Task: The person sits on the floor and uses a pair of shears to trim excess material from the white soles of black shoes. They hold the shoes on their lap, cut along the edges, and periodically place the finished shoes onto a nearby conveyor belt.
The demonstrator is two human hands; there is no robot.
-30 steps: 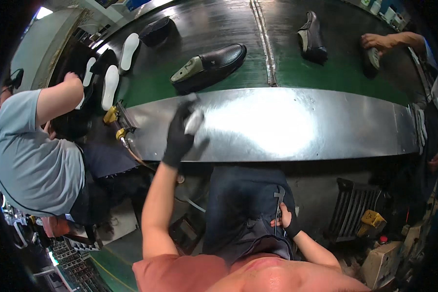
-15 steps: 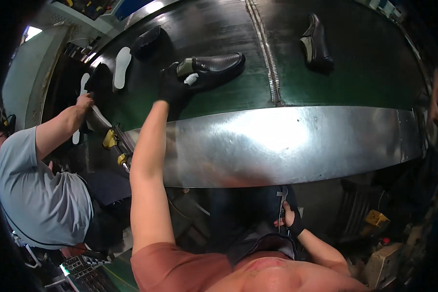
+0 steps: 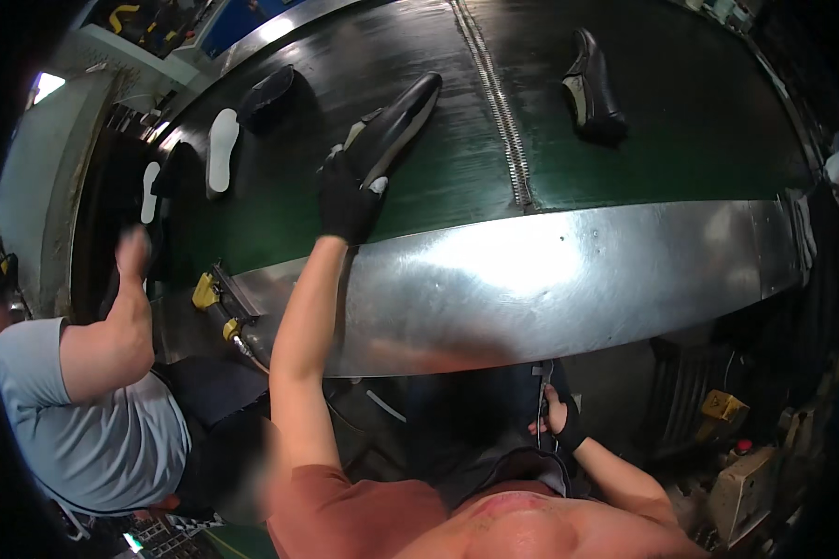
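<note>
A black shoe (image 3: 399, 126) stands on the dark green belt (image 3: 457, 186), its toe pointing far and to the right. My left hand (image 3: 349, 197) wears a black glove with white wrapping at the fingertips. It is closed on the heel end of this shoe, and part of the heel is hidden behind it. Low in front of my body, under the metal ledge, my right hand (image 3: 559, 417) is wrapped round an upright metal tool (image 3: 542, 396) that looks like pincers with a hammer-like head. A black glove covers its palm and leaves the fingers bare.
Another black shoe (image 3: 595, 93) stands right of the metal belt seam (image 3: 492, 93). At left lie a dark shoe upper (image 3: 268, 97) and a white sole (image 3: 221, 154). A shiny metal ledge (image 3: 625, 270) edges the belt. A co-worker's arm (image 3: 126, 317) reaches in beside a yellow-fitted clamp (image 3: 216, 303).
My left hand has come nearer and slightly right, and the shoe has swung from lying crosswise to toe-far. The co-worker's hand has moved left and nearer. My right hand stays about where it was.
</note>
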